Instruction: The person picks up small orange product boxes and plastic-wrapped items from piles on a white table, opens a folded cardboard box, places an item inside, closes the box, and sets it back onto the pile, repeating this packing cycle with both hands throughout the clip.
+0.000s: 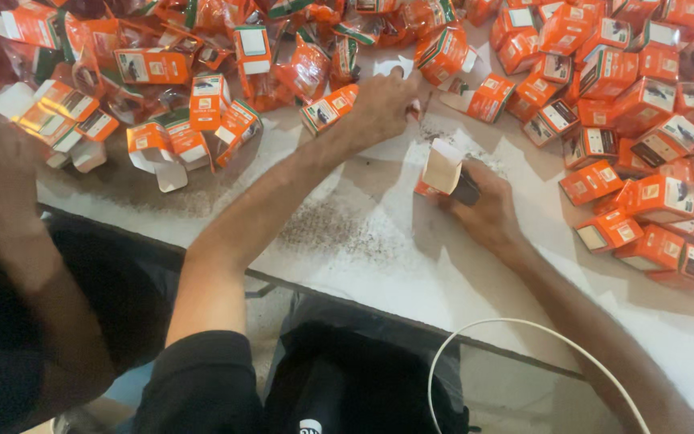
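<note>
On the white table, the right hand grips an open orange carton; the left hand pinches something unclear.

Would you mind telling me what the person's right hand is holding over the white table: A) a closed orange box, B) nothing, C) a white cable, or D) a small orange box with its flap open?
D: the right hand grips a small orange box whose pale flap stands open, over the white table.

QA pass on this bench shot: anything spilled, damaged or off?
Yes. Dark speckled grit is scattered on the white table, mostly between the left hand and right hand. The open box in the right hand has its flap up. Boxes at upper left lie jumbled and unfolded; the right pile looks closed.
</note>
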Available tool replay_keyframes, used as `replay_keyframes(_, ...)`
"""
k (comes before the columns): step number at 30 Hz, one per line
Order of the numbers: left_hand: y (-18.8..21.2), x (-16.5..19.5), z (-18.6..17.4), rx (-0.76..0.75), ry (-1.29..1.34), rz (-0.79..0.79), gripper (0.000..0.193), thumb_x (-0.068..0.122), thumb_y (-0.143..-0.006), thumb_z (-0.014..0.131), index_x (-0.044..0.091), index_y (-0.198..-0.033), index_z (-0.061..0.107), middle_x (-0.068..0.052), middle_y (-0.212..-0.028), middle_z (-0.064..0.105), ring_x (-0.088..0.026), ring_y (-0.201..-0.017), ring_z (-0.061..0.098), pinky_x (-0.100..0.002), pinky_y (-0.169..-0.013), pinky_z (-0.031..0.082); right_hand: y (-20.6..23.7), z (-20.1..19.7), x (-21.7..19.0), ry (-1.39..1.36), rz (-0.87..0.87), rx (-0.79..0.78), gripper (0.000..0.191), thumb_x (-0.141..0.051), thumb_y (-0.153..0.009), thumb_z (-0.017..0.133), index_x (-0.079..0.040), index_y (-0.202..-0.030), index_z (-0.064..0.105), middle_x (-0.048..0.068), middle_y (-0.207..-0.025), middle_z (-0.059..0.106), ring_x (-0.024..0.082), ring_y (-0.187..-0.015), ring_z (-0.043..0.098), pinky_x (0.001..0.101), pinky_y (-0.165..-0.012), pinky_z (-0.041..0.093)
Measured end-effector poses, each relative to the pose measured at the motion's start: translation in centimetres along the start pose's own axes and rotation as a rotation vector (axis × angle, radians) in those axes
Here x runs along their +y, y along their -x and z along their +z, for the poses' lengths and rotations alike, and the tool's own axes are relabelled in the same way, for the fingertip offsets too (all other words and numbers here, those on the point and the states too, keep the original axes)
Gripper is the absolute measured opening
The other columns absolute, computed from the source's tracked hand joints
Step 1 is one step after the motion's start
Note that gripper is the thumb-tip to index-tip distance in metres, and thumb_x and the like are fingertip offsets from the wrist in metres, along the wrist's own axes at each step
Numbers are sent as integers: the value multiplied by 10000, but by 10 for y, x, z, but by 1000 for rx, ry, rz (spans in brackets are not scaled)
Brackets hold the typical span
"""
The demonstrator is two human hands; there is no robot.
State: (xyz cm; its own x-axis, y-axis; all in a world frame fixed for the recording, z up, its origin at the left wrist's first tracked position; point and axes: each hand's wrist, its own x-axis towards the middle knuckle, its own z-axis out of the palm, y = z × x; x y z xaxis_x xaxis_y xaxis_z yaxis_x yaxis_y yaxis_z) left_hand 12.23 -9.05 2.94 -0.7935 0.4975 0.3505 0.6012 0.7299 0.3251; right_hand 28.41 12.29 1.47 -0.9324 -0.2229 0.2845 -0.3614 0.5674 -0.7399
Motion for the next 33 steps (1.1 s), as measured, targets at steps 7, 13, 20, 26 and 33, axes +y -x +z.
replay_keyframes(7, 100, 66, -1, 521, 607, 498, 372, -92, -968, 679, 43, -1266, 503, -156, -1255, 598, -349, -1052, 701, -418, -893, 619, 23, 10, 18, -8, 63, 41, 375, -188, -783, 904, -66, -1092, 730, 108, -939, 720, 233, -858, 715, 371, -792, 562)
replay_keyframes(13, 111, 70, 16, 333, 326, 611, 511, 79, -853, 819, 72, -1301, 572, -150, -1328, 599, -416, -1395, 480, -607, -1186, 376, 21, 10, 28, 57, -98, 63, 505, -125, -757, 854, -55, -1216, 656, 156, -1119, 709, 331, -1031, 704, 414, -895, 553)
replay_keyframes(20, 105, 74, 24, 254, 319, 359, 370, 160, -837, 815, 140, -1187, 695, -288, -1568, 306, -517, -1536, 65, -744, -1209, 34, 17, 5, 26, 78, -110, 81, 519, -83, -739, 827, -49, -1224, 647, 163, -1143, 703, 381, -1094, 663, 451, -961, 518)
replay_keyframes(26, 94, 84, 32, 43, 309, 146, 168, 145, -896, 792, 150, -1061, 763, -320, -1632, 199, -557, -1508, 58, -754, -1123, 96, 19, 8, 27, 116, -86, 67, 577, -88, -767, 848, -20, -1275, 585, 180, -1163, 663, 393, -1109, 635, 460, -944, 518)
replay_keyframes(33, 84, 84, 35, -168, 1023, -461, 510, 165, -864, 741, 88, -1299, 486, -184, -1311, 625, -242, -1009, 711, -380, -835, 616, 23, 14, 32, 121, -95, 118, 731, -108, -787, 877, -8, -1397, 487, 205, -1273, 640, 404, -1155, 649, 444, -959, 534)
